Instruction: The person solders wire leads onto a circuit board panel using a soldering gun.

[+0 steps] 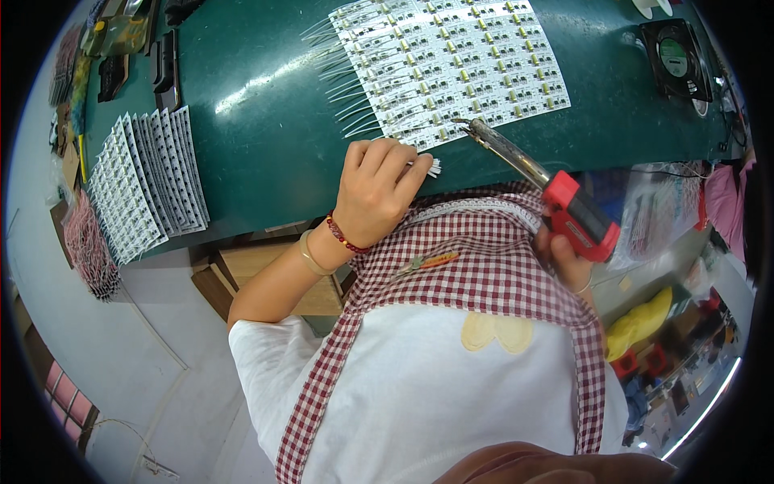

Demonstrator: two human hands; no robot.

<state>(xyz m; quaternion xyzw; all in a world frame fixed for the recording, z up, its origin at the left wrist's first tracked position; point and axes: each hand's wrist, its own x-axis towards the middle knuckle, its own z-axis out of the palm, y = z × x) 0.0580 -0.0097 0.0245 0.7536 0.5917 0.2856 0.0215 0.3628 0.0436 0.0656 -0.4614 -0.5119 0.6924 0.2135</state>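
Note:
My left hand (377, 189) rests at the near edge of the green table, its fingers curled round a small bunch of white wires (434, 168); only their ends show beside the fingertips. In my right hand (566, 262) is a red and black soldering gun (579, 216). Its long metal barrel slants up and left, and the tip lies over the near edge of a white circuit board panel (492, 60); whether it touches cannot be made out. Rows of small parts cover the panel, and white wires (355, 101) stick out from its left side.
A stack of similar panels (149, 181) stands at the table's left edge, with a bundle of reddish wires (90, 246) hanging beside it. A black fan (676, 58) sits at the far right. Dark tools and a phone-like object (165, 68) lie at the far left.

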